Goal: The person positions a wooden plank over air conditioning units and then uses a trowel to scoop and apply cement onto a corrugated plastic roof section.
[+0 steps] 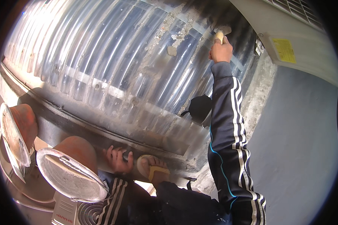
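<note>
My right hand (221, 51) reaches far out at the upper right, closed round the pale yellow handle of a small trowel (219, 36). Its blade lies against the dark upper part of the clear corrugated roofing sheet (133, 56). Crumbs and lumps of grey mortar (172, 50) are scattered over the ridges to the left of that hand. Down at the sheet's near edge, my left hand (119, 159) rests by the dark ledge with its fingers apart and nothing visible in it. A sandalled foot (154, 167) is just right of it.
Two mortar-stained reddish buckets (77, 148) are tilted at the lower left, beside an outdoor fan unit (65, 210). A jagged dark hole (200, 108) breaks the sheet near my right forearm. A beige unit with a yellow label (284, 50) overhangs the upper right, beside a grey wall (296, 142).
</note>
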The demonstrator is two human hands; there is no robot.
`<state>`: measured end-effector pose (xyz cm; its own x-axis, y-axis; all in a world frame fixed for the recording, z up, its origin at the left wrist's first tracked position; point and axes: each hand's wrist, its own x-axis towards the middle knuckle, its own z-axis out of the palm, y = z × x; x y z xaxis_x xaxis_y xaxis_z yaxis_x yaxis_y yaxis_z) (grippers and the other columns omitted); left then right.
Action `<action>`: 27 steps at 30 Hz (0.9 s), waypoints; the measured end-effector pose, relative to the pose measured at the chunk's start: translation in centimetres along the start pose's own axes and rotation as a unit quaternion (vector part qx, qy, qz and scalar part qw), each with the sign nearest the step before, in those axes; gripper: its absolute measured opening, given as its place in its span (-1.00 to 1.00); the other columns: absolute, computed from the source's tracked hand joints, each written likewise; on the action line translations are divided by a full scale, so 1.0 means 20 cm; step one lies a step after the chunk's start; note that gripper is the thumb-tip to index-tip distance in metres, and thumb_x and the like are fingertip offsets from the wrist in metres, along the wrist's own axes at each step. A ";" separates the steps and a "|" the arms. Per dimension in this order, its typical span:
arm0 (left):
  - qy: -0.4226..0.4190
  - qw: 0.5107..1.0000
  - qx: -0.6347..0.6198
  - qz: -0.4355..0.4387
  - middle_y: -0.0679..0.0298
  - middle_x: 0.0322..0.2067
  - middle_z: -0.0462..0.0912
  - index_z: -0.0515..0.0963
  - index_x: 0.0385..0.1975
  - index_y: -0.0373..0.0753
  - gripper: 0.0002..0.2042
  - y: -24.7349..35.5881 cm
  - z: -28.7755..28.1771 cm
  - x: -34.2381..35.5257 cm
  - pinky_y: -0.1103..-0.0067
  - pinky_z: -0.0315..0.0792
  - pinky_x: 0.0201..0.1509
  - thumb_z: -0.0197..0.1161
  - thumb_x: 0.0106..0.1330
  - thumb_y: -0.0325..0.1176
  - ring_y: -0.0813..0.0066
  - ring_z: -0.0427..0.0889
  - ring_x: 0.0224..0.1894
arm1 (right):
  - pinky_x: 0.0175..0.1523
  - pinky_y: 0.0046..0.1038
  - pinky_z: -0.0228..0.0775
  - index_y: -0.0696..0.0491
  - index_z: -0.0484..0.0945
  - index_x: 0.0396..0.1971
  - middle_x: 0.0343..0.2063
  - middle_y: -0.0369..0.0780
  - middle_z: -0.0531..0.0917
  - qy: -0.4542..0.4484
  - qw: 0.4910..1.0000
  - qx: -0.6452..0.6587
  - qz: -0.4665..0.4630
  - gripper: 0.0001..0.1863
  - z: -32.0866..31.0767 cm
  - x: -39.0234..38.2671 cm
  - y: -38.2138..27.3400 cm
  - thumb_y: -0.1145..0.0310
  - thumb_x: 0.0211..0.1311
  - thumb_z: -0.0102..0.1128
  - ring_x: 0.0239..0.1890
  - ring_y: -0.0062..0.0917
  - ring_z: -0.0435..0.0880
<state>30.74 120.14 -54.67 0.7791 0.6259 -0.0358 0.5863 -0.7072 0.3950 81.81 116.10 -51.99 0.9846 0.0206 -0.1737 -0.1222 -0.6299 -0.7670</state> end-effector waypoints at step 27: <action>0.010 0.998 -0.057 -0.015 0.24 -0.23 0.56 0.54 -0.37 -0.18 -0.78 0.00 0.03 -0.02 -0.06 0.03 0.32 0.29 0.04 -0.23 0.03 0.39 0.08 | -0.63 -0.48 0.33 0.15 0.33 0.23 -0.64 -0.19 0.56 0.005 0.998 0.056 0.023 -0.49 -0.05 -0.46 0.22 0.34 0.30 0.02 -0.73 -0.59 0.50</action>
<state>30.60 119.72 -55.24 0.7570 0.6527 -0.0313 0.5786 -0.6472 0.4963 72.32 112.34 -53.14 0.9788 -0.0149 -0.2043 -0.1799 -0.5399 -0.8223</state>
